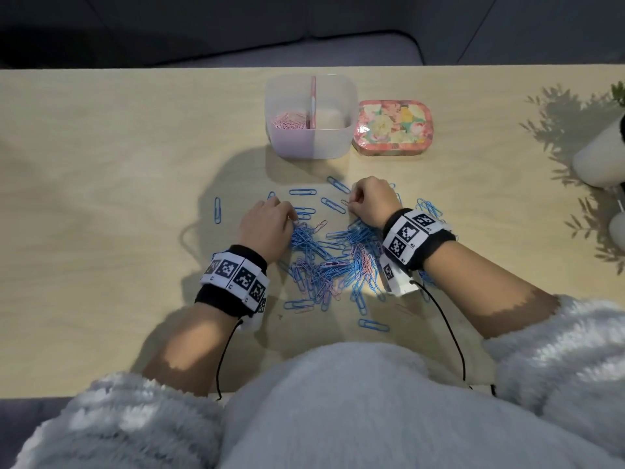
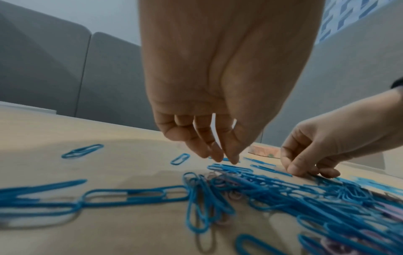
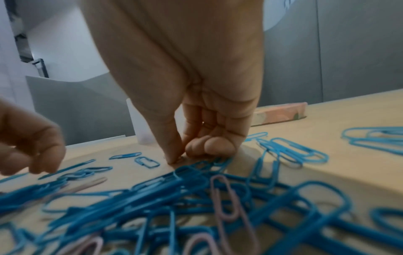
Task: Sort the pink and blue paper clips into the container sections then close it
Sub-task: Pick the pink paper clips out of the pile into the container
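Observation:
A mixed pile of blue and pink paper clips (image 1: 331,262) lies on the wooden table between my hands. The clear divided container (image 1: 338,140) stands beyond it, with pink clips (image 1: 291,121) in its left section. Its floral lid (image 1: 392,126) lies to its right. My right hand (image 1: 350,203) is at the pile's far edge; thumb and forefinger (image 3: 174,155) pinch a thin pink clip (image 1: 345,202) against the table. My left hand (image 2: 226,159) hovers over the blue clips (image 2: 231,168), fingers curled down and tips close together. Whether anything is between them is unclear.
Single blue clips (image 1: 218,209) lie scattered left of and beyond the pile. A white pot (image 1: 598,157) with a plant stands at the table's right edge. A dark sofa sits behind the table's far edge.

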Motion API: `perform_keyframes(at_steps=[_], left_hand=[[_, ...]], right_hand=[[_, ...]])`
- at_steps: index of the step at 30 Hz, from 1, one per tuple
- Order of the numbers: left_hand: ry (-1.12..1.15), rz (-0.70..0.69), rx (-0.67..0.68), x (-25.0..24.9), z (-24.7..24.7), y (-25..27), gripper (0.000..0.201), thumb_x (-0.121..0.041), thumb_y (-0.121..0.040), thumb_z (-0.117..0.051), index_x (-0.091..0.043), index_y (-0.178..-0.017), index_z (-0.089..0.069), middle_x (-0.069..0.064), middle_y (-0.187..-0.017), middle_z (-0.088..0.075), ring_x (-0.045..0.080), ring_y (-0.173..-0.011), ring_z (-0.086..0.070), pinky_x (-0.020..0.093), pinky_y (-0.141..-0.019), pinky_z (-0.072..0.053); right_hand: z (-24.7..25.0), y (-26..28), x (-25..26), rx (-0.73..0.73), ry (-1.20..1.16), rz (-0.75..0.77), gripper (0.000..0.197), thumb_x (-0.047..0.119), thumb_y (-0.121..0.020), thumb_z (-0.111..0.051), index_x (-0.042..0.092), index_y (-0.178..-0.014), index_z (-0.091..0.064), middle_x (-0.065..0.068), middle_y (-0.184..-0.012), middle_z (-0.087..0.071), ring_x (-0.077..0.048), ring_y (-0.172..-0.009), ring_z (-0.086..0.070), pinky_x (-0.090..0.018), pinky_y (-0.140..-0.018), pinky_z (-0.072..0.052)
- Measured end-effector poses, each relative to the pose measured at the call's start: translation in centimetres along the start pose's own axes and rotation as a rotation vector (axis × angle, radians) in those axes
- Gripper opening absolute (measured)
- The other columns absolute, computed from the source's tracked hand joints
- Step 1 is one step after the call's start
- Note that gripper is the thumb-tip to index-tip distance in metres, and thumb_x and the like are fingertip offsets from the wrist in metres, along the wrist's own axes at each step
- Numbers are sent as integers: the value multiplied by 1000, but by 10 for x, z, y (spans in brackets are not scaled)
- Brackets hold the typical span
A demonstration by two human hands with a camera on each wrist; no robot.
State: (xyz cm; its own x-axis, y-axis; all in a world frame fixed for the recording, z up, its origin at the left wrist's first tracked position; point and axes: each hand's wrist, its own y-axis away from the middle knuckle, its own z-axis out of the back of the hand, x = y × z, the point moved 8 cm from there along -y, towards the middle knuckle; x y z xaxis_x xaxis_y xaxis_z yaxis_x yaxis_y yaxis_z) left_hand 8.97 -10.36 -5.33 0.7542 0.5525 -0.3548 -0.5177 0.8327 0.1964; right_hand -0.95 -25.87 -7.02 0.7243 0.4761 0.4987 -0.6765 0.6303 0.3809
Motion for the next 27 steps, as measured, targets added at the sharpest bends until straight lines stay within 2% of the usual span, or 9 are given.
perform_keyframes(at_steps=[3,5,7,9,11,13,18,21,27], left_hand=[[-34,-8,18,-8,-4,-4,25,-36,-89,-52,-15,-99,-61,8,-102,-60,28,-99,-53,37,-80,-42],[-46,12,91,-10,-11,-3,28,-42,-84,-59,-17,-94,-60,7,-99,-61,27,-97,-55,35,-80,-41],[-3,42,142,-6,-14,-1,23,-37,-82,-64,-17,-92,-60,6,-98,-61,27,-95,-57,35,-80,-42],[76,67,166,3,-12,3,18,-25,-81,-67,-14,-92,-60,6,-95,-62,27,-92,-59,37,-80,-45],[155,87,186,16,-10,7,16,-13,-79,-69,-11,-93,-61,4,-90,-60,27,-91,-60,38,-82,-49],[152,79,157,24,-4,9,16,-11,-79,-67,-11,-95,-62,6,-92,-60,28,-92,-59,38,-84,-49],[56,13,-13,4,4,1,17,-30,-85,-60,-16,-94,-64,8,-94,-61,27,-93,-55,37,-79,-43],[-45,-9,13,-15,-5,-6,23,-35,-83,-59,-16,-96,-63,9,-101,-61,30,-102,-53,37,-82,-41],[-159,30,106,-27,-19,-11,20,-24,-85,-54,-15,-100,-63,10,-116,-55,32,-113,-47,39,-91,-37]], right_hand=[[-2,1,1,-1,36,31,10,6,-83,-54,11,-75,-56,-18,-93,-67,-33,-91,-61,-30,-71,-44],[-3,4,3,-24,47,78,6,9,-86,-52,7,-88,-57,-19,-95,-66,-36,-90,-59,-36,-74,-47],[-3,10,11,-40,26,171,17,7,-85,-50,6,-99,-61,-16,-90,-64,-33,-86,-58,-38,-75,-48],[-7,19,25,-7,-25,286,23,4,-81,-52,9,-98,-67,-6,-84,-56,-24,-80,-54,-34,-76,-44],[-18,28,39,86,0,364,22,6,-82,-55,13,-96,-70,-4,-86,-52,-17,-78,-51,-30,-76,-41],[-28,33,47,148,75,396,19,13,-85,-57,14,-98,-71,-8,-95,-57,-20,-86,-55,-31,-78,-41],[-39,35,52,204,284,411,19,17,-86,-57,15,-101,-68,-8,-106,-61,-26,-106,-55,-36,-86,-45],[-38,35,49,204,363,387,16,15,-86,-55,11,-98,-64,-9,-108,-60,-27,-107,-53,-38,-84,-46],[-38,36,38,257,327,324,4,14,-84,-56,12,-81,-58,-14,-98,-62,-32,-94,-58,-39,-79,-49]])
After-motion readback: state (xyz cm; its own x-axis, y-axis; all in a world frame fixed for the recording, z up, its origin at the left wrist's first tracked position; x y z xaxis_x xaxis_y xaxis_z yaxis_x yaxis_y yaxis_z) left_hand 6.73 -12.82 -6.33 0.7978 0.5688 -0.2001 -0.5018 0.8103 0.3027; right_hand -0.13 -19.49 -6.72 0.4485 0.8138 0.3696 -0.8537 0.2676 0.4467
